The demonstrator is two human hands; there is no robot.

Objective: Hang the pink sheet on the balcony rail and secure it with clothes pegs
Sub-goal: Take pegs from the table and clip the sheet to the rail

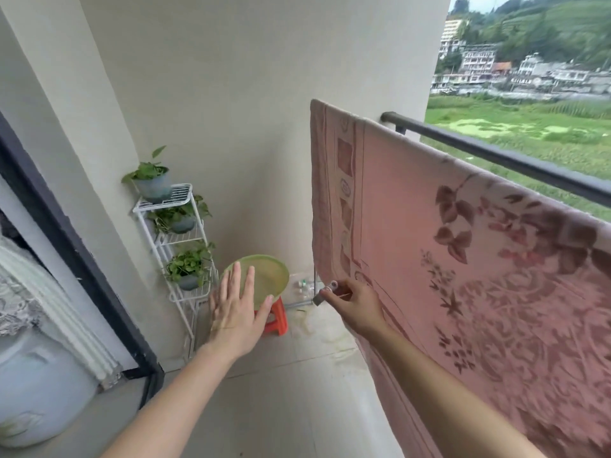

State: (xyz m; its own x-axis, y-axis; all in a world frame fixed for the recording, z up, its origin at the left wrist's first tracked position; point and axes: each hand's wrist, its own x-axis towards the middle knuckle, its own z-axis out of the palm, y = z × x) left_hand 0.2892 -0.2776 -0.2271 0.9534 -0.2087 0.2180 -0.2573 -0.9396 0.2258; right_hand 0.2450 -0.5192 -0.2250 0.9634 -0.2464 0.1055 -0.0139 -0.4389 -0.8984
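**Head view: pink sheet over the rail, a peg in our right hand**

Head camera shows us on a balcony, both bare arms stretched forward. The pink sheet [463,259], patterned with darker flowers and leaves, hangs draped over the dark balcony rail [496,157] on our right and falls almost to the tiled floor [281,408]; its far edge hangs free near the corner wall. The rail's end by the wall is bare.

Our right hand [357,309] is closed in a pinch grip on a clothes peg [325,294], a small grey one with a pale ring at its top, held low, just beside the sheet's lower far edge. We cannot tell whether the peg's jaws are apart.

Our left hand [236,312] is flat and open, fingers spread, holding nothing, hovering in front of a green basin [264,276]. The basin sits on a red plastic stool [277,320] in the corner. Beside it stands a white wire plant rack [175,226] with three potted green plants. A dark door frame [82,252] runs down our left.
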